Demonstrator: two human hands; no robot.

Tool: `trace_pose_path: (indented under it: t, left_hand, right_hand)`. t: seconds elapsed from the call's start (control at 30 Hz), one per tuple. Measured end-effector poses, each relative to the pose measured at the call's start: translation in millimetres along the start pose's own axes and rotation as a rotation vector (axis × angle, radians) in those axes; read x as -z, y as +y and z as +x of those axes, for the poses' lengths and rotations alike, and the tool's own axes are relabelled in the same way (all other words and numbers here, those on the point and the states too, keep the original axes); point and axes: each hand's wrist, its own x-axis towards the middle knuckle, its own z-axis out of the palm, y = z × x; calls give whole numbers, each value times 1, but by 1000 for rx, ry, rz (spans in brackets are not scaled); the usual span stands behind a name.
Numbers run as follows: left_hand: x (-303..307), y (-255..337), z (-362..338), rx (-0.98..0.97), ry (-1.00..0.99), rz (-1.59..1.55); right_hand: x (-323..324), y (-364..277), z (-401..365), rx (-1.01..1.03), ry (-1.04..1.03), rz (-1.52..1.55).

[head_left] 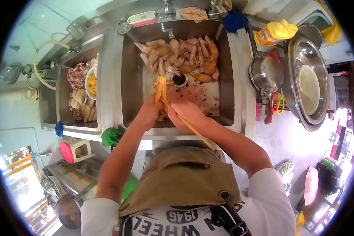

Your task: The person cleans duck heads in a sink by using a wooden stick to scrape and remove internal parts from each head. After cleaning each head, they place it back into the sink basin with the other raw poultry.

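Note:
Over the front of the large steel sink, my left hand is closed around yellow chicken feet, whose ends point toward the back. Right beside it, my right hand grips a long thin wooden stick; its far end is hidden by my fingers. Plucked poultry, pale and yellowish, lies heaped along the back of this sink. Between that heap and my hands is the round dark drain. Reddish wet residue covers the sink floor around it.
The left sink holds raw meat pieces and a white bowl of yellow pieces. A faucet reaches over the back rim. At right stand steel basins, a pot and a yellow jug.

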Motion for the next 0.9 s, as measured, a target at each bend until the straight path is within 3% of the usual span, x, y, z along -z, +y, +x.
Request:
trace_pose_path:
  t: [0.13,0.23,0.37,0.47,0.53,0.83,0.9]
  left_hand:
    - [2,27,4,11,-50,-80]
    - [11,0,6,168,-27,-144]
    - [17,0,5,237,73,-223]
    - [18,32,11,499,136,-459]
    - [18,38,10,561,170,-614]
    - [12,50,10,587,221,-600]
    - [9,36,10,586,278,-800]
  right_hand:
    - [-11,23,18,-57,175,137]
    - [13,-9,5,-190,99,210]
    - [15,-19,-7,-70,62,152]
    - [11,-18,-10,34,89,127]
    - [8,-13,-10,96,98,101]
    - [18,-21,0,158,-41,-6]
    - [20,-26,3,118,-183,-77]
